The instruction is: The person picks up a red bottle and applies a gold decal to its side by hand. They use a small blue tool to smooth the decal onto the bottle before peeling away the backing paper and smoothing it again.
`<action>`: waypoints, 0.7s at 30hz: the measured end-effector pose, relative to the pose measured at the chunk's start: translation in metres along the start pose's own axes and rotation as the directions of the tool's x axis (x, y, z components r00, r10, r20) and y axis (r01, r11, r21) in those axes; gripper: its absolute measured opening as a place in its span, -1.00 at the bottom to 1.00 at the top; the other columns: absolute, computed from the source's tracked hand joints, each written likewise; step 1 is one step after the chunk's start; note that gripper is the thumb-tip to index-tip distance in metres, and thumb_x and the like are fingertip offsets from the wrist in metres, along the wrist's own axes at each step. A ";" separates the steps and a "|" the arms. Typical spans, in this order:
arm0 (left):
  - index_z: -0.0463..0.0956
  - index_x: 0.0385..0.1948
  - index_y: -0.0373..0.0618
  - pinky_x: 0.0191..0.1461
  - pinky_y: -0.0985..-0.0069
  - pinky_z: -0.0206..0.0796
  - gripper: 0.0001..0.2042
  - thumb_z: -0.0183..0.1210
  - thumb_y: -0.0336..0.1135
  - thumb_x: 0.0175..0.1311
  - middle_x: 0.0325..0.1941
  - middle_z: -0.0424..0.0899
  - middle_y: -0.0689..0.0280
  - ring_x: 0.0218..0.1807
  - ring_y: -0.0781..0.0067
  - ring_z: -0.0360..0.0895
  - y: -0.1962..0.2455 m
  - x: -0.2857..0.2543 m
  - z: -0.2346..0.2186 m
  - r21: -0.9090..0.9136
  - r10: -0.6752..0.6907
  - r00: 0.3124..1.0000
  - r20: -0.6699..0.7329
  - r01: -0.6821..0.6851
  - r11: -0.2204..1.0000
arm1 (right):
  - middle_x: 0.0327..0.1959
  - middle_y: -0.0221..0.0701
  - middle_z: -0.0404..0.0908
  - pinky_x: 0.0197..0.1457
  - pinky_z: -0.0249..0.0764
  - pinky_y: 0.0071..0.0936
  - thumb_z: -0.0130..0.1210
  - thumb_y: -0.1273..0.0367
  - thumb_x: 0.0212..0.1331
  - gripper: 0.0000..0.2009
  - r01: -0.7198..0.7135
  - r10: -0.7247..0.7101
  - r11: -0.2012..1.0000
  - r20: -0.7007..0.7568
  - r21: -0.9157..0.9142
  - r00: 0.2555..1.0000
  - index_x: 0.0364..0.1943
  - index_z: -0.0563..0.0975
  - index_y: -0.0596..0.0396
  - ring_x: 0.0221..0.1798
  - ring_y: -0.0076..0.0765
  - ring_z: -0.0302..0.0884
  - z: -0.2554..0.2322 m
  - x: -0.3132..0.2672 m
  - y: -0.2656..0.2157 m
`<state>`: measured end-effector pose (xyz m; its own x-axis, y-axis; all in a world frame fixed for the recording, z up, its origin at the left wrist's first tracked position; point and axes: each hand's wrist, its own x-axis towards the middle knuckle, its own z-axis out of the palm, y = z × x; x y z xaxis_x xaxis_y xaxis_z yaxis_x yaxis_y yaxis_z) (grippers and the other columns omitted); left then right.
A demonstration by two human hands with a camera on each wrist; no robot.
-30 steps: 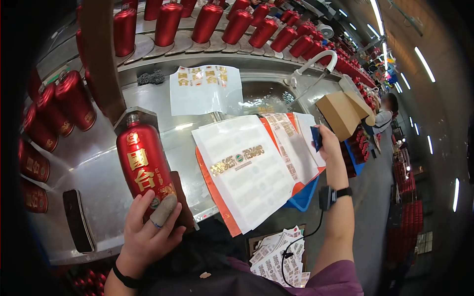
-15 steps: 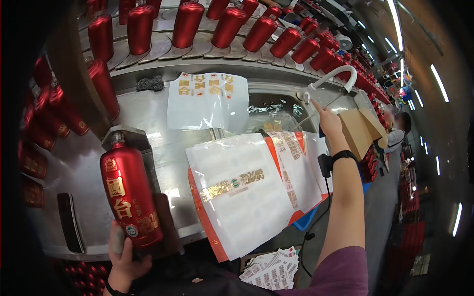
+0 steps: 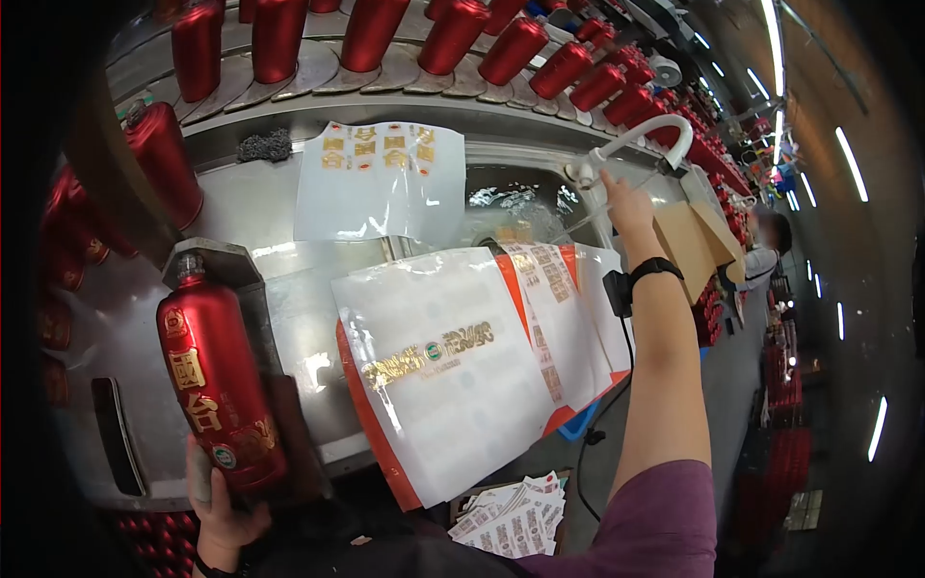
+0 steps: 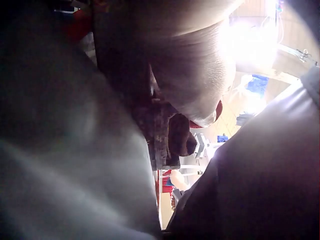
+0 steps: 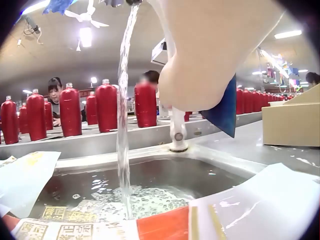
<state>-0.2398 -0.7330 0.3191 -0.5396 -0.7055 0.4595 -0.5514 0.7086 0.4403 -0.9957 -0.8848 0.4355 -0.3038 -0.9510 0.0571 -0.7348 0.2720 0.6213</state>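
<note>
A red bottle (image 3: 217, 356) with gold characters lies tilted in a metal holder (image 3: 217, 265) on the left of the steel counter. My left hand (image 3: 226, 520) is at its base, straight fingers resting along the lower side, one wearing a grey finger cover (image 3: 199, 479). At the white faucet (image 3: 674, 130), my right hand (image 3: 631, 207) reaches to the tap's base and holds a flat blue scraper (image 5: 225, 112), which sticks out below the hand in the right wrist view. Water (image 5: 123, 100) runs from the spout into the sink (image 5: 200, 175). The left wrist view is mostly dark cloth and skin.
White transfer sheets (image 3: 414, 299) with gold print lie over an orange folder (image 3: 361, 414). Behind them is another printed sheet (image 3: 376, 207). A phone (image 3: 118, 433), a cardboard box (image 3: 689, 250), a dark scrubber (image 3: 265, 146) and rows of red bottles (image 3: 361, 34) surround the counter.
My right hand has moved up and away from the sheets to the faucet. The left hand has slid down from the bottle's front to its base. The view has shifted.
</note>
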 end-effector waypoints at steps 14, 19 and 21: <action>0.14 0.43 -0.19 0.43 -0.14 0.13 -0.23 0.19 -0.17 0.14 0.45 0.18 -0.31 0.47 -0.44 0.17 0.006 0.020 -0.002 0.004 -0.005 0.999 -0.033 0.005 1.000 | -0.46 -0.39 0.64 -0.27 0.44 -0.48 0.32 0.19 0.15 -0.60 -0.217 -0.078 0.539 0.304 0.814 0.949 0.02 0.66 0.10 -0.40 -0.48 0.55 0.033 -0.102 0.008; 0.19 0.41 -0.17 0.45 -0.13 0.11 -0.26 0.21 -0.18 0.14 0.46 0.18 -0.27 0.48 -0.42 0.15 0.007 0.021 -0.002 0.014 -0.016 0.999 -0.029 0.016 1.000 | -0.46 -0.44 0.57 -0.26 0.42 -0.44 0.42 0.19 0.02 -0.46 -0.154 -0.129 0.546 0.264 0.824 0.956 0.16 0.60 -0.06 -0.39 -0.47 0.49 0.034 -0.082 0.001; 0.20 0.41 -0.16 0.45 -0.13 0.11 -0.26 0.22 -0.18 0.13 0.46 0.19 -0.26 0.48 -0.42 0.15 0.009 0.022 -0.002 0.010 -0.016 0.999 -0.044 0.017 1.000 | -0.44 -0.43 0.58 -0.26 0.41 -0.43 0.43 0.20 0.01 -0.42 -0.112 -0.167 0.558 0.243 0.822 0.955 0.19 0.58 -0.05 -0.38 -0.47 0.49 0.032 -0.069 0.000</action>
<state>-0.2559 -0.7422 0.3346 -0.5016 -0.7156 0.4860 -0.5670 0.6963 0.4401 -0.9939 -0.8141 0.4063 -0.3150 -0.9183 -0.2397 -0.8746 0.3790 -0.3024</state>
